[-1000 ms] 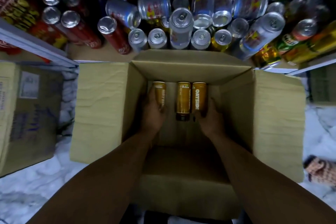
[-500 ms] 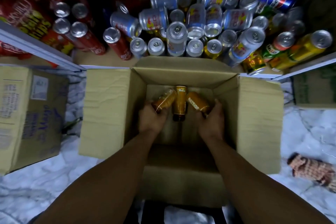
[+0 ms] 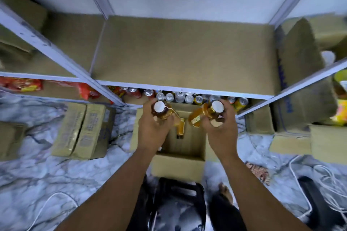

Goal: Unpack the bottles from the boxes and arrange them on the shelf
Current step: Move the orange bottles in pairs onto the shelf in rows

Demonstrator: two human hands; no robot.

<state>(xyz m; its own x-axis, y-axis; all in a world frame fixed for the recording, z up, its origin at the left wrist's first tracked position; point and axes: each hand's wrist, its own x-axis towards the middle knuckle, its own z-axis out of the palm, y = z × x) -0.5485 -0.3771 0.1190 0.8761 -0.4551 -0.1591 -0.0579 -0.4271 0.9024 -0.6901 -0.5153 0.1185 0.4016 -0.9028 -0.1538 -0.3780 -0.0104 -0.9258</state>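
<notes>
Our left fingers (image 3: 148, 106) curl round an amber bottle (image 3: 166, 113), round-bodied and glossy, its flat white cap (image 3: 159, 107) facing up at us. The left hand (image 3: 154, 133) holds it above the far left corner of the box. The right hand (image 3: 222, 131) grips a second bottle (image 3: 199, 116) in the same manner, fingers wrapped near the neck, white cap uppermost and the labelled body tilted down toward the middle. Both bottles are clear of the box, in front of the shelf's front edge.

Between the two hands, down inside the open cardboard box (image 3: 178, 165), a third bottle (image 3: 180, 127) of the same golden colour sits near the far wall. The box is plain brown corrugated card.

Beyond it, the shelf (image 3: 187, 89) is a pale metal frame lined with a flat cardboard sheet (image 3: 187, 52). Under it we see a row of round-topped aluminium cans (image 3: 180, 97). Closed cartons (image 3: 84, 129) lie to the left on the veined marble floor (image 3: 33, 174).
</notes>
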